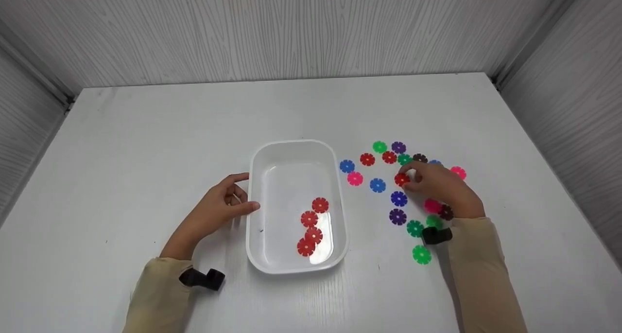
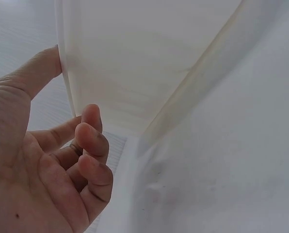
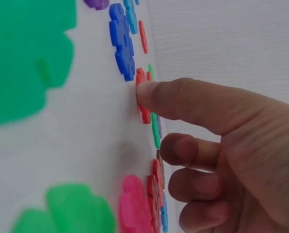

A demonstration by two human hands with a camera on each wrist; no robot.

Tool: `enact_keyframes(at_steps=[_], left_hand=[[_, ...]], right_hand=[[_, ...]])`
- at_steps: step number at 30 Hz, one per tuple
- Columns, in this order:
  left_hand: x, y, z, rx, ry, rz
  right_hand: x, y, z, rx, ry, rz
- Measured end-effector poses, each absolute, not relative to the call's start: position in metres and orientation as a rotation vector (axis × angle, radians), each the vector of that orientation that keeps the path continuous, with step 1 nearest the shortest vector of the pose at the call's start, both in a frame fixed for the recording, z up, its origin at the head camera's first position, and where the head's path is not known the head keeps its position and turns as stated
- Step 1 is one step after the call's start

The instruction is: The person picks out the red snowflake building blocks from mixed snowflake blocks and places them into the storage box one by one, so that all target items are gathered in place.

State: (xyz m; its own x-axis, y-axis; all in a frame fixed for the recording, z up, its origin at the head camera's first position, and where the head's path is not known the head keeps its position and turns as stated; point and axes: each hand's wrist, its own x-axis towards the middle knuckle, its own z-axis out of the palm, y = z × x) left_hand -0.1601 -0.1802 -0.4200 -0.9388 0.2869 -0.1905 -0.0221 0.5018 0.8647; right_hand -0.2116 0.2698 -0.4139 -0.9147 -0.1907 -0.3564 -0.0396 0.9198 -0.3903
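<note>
My left hand [image 1: 221, 206] is at the left side of a white plastic tray [image 1: 249, 245], thumb [image 1: 250, 207] laid over the rim and index finger reaching the rim farther back. Its other fingers [image 2: 93, 179] curl loosely beside the outer wall. Inside the tray, towards the front right, lie several red snowflake discs [image 1: 309, 219]. To the right, my right hand [image 1: 437, 184] pinches a red snowflake disc [image 1: 402, 179] low at the table, with a fingertip [image 3: 147, 94] against it in the right wrist view. Its remaining fingers curl in.
Around my right hand are scattered blue [image 1: 377, 185], purple [image 1: 398, 217], pink [image 1: 354, 178], green [image 1: 421, 254], brown [image 1: 420, 158] and red snowflake discs [image 1: 367, 159]. Panels stand behind and beside the white table [image 1: 160, 129]. Each wrist wears a small black camera [image 1: 214, 279].
</note>
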Motion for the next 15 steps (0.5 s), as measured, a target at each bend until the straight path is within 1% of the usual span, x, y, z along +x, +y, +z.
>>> enact_keyframes(at_steps=[15], left_hand=[[-0.1600, -0.1797, -0.4196, 0.221, 2.452, 1.396]], right_hand=[[-0.2106, 0.2607, -0.4064, -0.204, 2.742, -0.534]])
